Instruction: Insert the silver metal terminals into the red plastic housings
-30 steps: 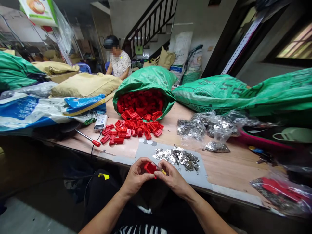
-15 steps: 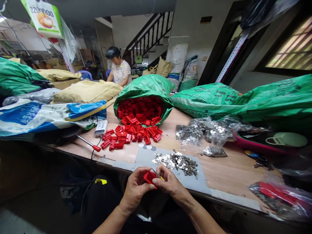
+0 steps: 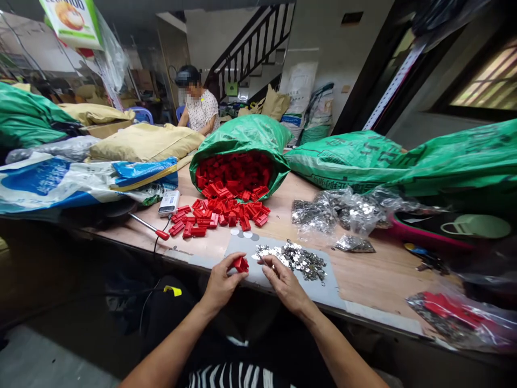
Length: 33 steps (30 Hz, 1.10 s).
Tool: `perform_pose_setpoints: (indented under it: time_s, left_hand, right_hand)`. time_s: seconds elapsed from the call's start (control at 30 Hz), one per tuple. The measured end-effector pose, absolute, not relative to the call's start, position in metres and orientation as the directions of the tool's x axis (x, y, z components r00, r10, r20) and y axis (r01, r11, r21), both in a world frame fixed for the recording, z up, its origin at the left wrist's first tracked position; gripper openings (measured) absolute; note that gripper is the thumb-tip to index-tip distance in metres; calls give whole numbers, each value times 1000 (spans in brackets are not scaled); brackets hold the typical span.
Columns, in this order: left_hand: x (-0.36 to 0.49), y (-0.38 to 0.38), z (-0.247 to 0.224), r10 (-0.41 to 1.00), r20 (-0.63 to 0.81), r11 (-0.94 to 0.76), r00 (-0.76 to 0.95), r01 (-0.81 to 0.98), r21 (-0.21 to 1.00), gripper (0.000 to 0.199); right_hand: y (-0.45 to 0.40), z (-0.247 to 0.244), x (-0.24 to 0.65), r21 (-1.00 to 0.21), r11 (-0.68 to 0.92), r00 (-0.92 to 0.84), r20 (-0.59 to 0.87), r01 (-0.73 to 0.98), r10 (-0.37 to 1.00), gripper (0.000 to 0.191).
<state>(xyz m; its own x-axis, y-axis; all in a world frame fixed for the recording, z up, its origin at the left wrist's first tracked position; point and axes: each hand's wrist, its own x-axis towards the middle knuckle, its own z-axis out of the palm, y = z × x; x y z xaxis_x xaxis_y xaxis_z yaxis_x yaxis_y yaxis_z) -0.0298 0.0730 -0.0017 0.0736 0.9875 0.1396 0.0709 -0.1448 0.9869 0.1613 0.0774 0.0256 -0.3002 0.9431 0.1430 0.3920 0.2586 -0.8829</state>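
My left hand [image 3: 224,283] grips a small red plastic part [image 3: 241,264] between thumb and fingers, just over the table's front edge. To its right, my right hand [image 3: 285,280] is apart from the red part, with its fingers curled. A thin, dark tip shows at its index finger, too small to name. Right behind that hand, a pile of small shiny metal pieces [image 3: 301,258] lies on a grey mat [image 3: 242,245]. Beyond the hands, many loose red plastic parts [image 3: 218,215] spill from an open green sack [image 3: 246,132].
A white device [image 3: 168,203] and a red-handled tool [image 3: 162,235] stand at the left. Clear bags of metal pieces [image 3: 355,215] lie at the right, near a pink-edged tray [image 3: 398,237]. Filled sacks [image 3: 147,141] line the back; a person [image 3: 202,108] sits beyond.
My hands have moved apart and towards the table. The red part stays in my left hand; my right hand has drawn away from it to the right. The view has tilted down.
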Motion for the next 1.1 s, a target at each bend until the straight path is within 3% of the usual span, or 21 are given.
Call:
perform_pose_setpoints:
  time_s: [0.13, 0.27, 0.6, 1.1]
  left_hand:
    - [-38, 86, -5, 978, 172, -202, 121, 310, 929, 40]
    - [-40, 88, -7, 962, 198, -255, 190, 357, 898, 40]
    - [-44, 89, -8, 954, 198, -268, 226, 337, 903, 38]
    - [-42, 87, -8, 956, 196, -266, 217, 366, 892, 34]
  right_hand:
    - [76, 21, 166, -698, 386, -356, 198, 603, 913, 24]
    - [74, 15, 161, -627, 420, -389, 196, 655, 900, 22]
    - [81, 11, 154, -585, 496, -465, 217, 642, 858, 18]
    - [85, 17, 152, -580, 487, -493, 162, 653, 855, 18]
